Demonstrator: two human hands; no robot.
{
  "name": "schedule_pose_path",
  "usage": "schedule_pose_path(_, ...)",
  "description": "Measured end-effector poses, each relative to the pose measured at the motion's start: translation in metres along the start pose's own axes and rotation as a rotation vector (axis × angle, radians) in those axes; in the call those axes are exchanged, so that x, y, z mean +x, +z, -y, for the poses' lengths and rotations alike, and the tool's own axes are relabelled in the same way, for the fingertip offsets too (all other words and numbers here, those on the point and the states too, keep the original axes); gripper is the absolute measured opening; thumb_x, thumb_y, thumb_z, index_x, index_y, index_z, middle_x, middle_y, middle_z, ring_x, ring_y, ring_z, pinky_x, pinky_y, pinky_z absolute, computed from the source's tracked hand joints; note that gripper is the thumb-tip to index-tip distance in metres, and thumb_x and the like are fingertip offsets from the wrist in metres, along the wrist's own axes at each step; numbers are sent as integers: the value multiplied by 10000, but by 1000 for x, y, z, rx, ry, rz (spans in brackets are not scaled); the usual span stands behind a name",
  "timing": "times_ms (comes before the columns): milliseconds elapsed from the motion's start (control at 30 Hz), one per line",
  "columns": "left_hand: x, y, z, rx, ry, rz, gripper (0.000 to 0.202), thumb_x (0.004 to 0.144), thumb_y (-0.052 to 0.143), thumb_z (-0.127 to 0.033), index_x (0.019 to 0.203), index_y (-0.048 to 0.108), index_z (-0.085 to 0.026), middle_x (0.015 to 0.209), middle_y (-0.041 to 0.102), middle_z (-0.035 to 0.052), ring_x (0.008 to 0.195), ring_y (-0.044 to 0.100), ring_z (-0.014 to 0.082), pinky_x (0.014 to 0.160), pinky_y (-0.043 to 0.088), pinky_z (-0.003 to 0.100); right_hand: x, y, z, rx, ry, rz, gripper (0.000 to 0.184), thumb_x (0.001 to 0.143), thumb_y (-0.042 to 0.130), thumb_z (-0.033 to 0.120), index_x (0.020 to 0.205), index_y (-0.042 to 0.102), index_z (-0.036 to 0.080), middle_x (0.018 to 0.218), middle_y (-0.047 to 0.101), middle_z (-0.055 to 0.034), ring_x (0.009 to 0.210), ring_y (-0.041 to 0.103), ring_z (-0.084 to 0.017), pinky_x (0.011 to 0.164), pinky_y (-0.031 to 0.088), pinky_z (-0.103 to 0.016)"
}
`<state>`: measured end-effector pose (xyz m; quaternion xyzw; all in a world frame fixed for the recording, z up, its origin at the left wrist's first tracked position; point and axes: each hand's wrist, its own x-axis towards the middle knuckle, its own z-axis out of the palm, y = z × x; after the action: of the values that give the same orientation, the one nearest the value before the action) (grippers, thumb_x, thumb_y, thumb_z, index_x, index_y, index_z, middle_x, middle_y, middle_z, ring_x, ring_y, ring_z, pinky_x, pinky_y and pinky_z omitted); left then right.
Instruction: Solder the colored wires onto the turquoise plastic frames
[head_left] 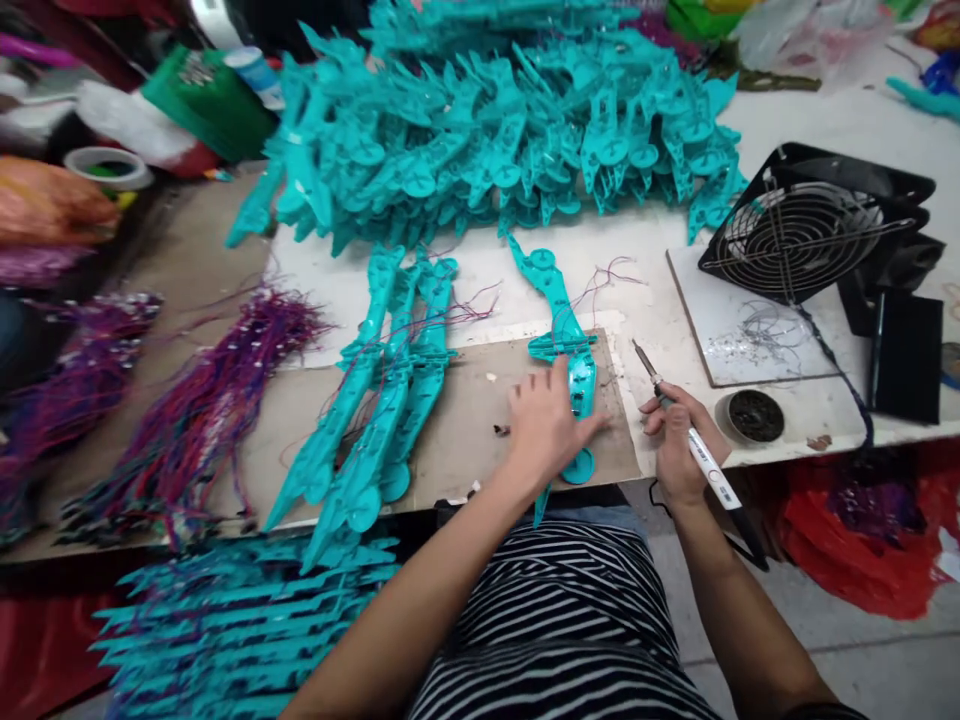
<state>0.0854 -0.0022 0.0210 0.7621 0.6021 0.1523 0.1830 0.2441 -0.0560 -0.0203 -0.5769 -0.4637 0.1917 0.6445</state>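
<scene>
My right hand (686, 440) grips a soldering iron (709, 465) with a white handle, its metal tip pointing up and left over the table. With fingers spread, my left hand (546, 425) is over the lower half of a turquoise plastic part (551, 285); whether it presses on the part I cannot tell. Thin red and purple wires (600, 285) trail from that part's middle. To the left lie several similar turquoise parts (390, 370) side by side, with wires across them. Beneath is a brown cardboard sheet (480, 455).
A large heap of turquoise parts (480, 130) fills the back. Bundled wires (217, 400) lie left. On the right are a black fan (787, 235), a white board (697, 300) with thin wire, a small round tin (754, 415) and a black box (907, 355). More parts (247, 620) are stacked below the table edge.
</scene>
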Motion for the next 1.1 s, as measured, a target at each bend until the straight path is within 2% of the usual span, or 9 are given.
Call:
schedule_pose_path(167, -9, -7, -18, -21, -17, 149, 677, 871, 586, -227, 1463, 357, 7, 1230, 550, 287, 1121, 570, 412, 954, 474, 509, -2, -5, -4, -66, 30, -24, 369, 938, 558, 442, 1062, 710, 130, 581, 608, 16, 667, 681, -178, 686, 543, -321)
schedule_pose_path(300, -41, -50, -2, -140, -33, 149, 703, 857, 590, -258, 1487, 339, -73, 1276, 534, 232, 1126, 599, 368, 936, 529, 484, -2, -7, -4, -60, 45, -18, 420, 938, 539, 476, 1075, 704, 116, 585, 587, 11, 696, 679, -202, 754, 540, -378)
schedule_pose_path(400, -71, -92, 29, -147, 8, 38, 680, 832, 609, -294, 1455, 382, -143, 1283, 565, 179, 1192, 582, 328, 995, 512, 455, -3, -6, -4, -52, 25, 4, 393, 933, 552, 458, 1074, 708, 126, 589, 587, 10, 699, 679, -203, 742, 534, -369)
schedule_pose_path(500, -89, -130, 73, -143, -51, -64, 667, 798, 645, -317, 1419, 432, -197, 1318, 587, 143, 1199, 594, 302, 1020, 499, 428, -5, -4, -4, -36, -22, 5, 363, 923, 575, 440, 1059, 719, 137, 585, 592, 11, 666, 670, -198, 707, 531, -354)
schedule_pose_path(700, -76, -171, 168, -160, -167, -129, 710, 661, 752, -421, 1307, 551, -205, 1195, 670, 112, 1083, 644, 298, 975, 512, 438, -14, 11, 5, 23, -99, 100, 315, 932, 584, 398, 1070, 724, 150, 583, 608, 14, 649, 669, -187, 738, 539, -357)
schedule_pose_path(800, -61, -175, 202, -278, -142, -76, 675, 597, 798, -459, 1194, 619, -202, 1221, 664, 122, 1144, 621, 304, 1001, 499, 440, -23, 29, 17, 67, -121, 168, 338, 940, 570, 422, 1083, 710, 148, 626, 661, -6, 669, 691, -194, 778, 558, -385)
schedule_pose_path(900, -51, -171, 221, -519, -255, -117, 708, 578, 815, -523, 1158, 617, -169, 1262, 642, 169, 1181, 615, 313, 942, 541, 435, -38, 60, 31, 111, -69, 206, 320, 931, 585, 413, 1094, 687, 157, 778, 741, -49, 818, 733, -215, 875, 564, -424)
schedule_pose_path(1000, -43, -164, 226, -714, -435, -114, 764, 534, 864, -516, 1147, 602, -143, 1168, 686, 194, 1087, 670, 323, 855, 577, 437, -56, 104, 43, 238, 45, 251, 329, 902, 629, 364, 1169, 618, 171, 1064, 750, -115, 1001, 728, -231, 925, 572, -436)
schedule_pose_path(1100, -37, -155, 216, -780, -454, -80, 757, 488, 918, -441, 1127, 616, -171, 1122, 720, 158, 1085, 677, 327, 873, 577, 439, -71, 151, 49, 364, 83, 318, 462, 868, 672, 349, 1273, 516, 190, 1290, 654, -168, 1220, 634, -250, 1001, 544, -450)
